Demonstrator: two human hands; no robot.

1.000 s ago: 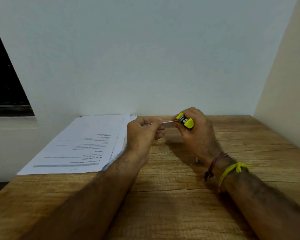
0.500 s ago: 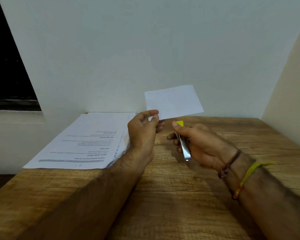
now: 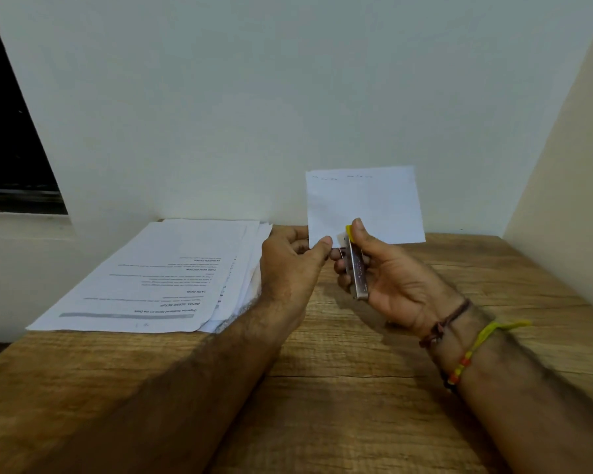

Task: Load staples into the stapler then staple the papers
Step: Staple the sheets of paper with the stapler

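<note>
Head view | left hand [image 3: 290, 265] pinching small paper [image 3: 363, 203] at lower corner | right hand [image 3: 391, 278] gripping stapler [image 3: 356, 268], nose touching that corner | paper stack [image 3: 158, 278] left, on table [image 3: 322, 388]

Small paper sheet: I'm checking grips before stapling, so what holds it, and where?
The left hand pinches the small paper sheet at its lower left corner; the right hand grips the stapler.

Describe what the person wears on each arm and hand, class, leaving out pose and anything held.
The left hand and forearm are bare, with no sleeve. The right hand is bare too; its wrist carries a dark brown cord and a yellow-green thread with orange and red beads.
</note>
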